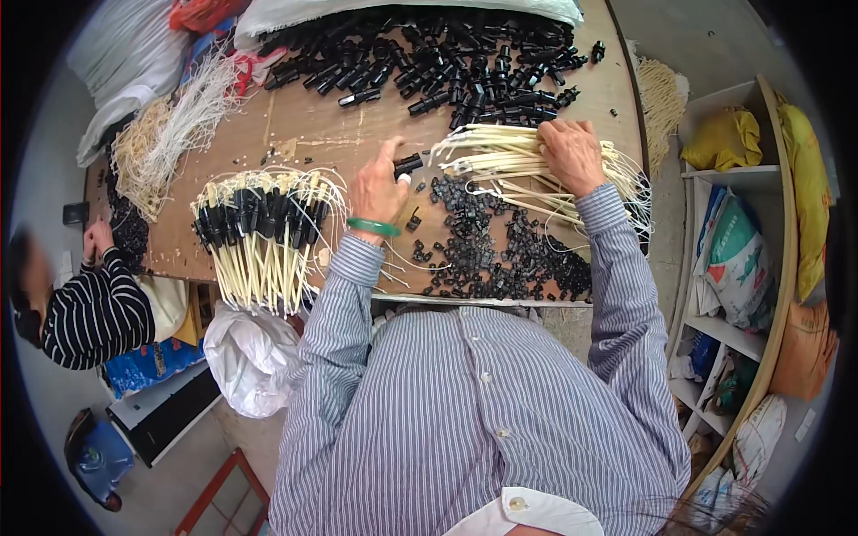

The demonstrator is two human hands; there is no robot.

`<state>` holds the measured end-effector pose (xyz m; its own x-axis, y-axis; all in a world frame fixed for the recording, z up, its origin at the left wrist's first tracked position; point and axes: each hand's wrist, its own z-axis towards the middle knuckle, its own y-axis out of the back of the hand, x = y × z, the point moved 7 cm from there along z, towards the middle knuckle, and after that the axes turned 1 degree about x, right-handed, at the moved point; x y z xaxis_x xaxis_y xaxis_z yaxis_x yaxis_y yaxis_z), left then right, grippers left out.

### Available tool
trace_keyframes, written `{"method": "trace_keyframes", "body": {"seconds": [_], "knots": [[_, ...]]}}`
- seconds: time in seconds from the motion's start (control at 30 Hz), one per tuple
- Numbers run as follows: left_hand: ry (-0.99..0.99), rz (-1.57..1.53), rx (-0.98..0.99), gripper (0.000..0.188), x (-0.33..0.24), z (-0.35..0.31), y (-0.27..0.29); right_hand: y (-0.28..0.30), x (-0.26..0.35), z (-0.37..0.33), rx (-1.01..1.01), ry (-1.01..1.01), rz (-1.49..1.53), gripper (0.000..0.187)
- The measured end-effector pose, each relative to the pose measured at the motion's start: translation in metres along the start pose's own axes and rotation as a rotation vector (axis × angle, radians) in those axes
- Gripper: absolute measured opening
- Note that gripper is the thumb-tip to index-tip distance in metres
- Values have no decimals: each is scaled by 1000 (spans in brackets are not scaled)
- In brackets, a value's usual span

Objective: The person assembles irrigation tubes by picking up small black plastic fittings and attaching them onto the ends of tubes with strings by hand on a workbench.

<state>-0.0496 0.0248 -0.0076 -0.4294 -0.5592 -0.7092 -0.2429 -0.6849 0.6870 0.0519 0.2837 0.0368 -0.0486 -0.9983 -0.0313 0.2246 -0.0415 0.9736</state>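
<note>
Between the thumb and index finger of my left hand (379,195) is a black ribbed plastic connector (408,164). The thumb tip has a white covering, and a green bangle circles that wrist. My right hand (572,157) rests over a bundle of cream-sleeved wires (500,150), its fingers curled down onto them; the fingertips are partly hidden. Small black plastic pieces (478,234) lie in a loose pile between my forearms. To the left of my left hand, a stack of wires with black connectors (268,219) sits along the table's near edge.
A large heap of black connectors (447,62) covers the table's far side beside a white sack (420,11). Loose white wires (201,94) lie at the far left. Another person in a striped sleeve (103,308) sits leftward. Shelves with bags (737,259) stand at right.
</note>
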Motion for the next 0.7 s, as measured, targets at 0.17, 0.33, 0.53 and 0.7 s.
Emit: {"method": "trace_keyframes", "body": {"seconds": [0.17,0.33,0.53,0.7], "knots": [[107,-231,91,34,-4,-13,6,19,36,-15,-7,84,162,14],[123,-445,56,30,17,-20,4,41,57,-47,-32,-91,691,14],[-172,-149,63,22,-1,-17,21,37,70,-69,45,-60,821,15],[-651,52,216,19,-80,-40,4,26,99,-64,-72,-15,768,10]]}}
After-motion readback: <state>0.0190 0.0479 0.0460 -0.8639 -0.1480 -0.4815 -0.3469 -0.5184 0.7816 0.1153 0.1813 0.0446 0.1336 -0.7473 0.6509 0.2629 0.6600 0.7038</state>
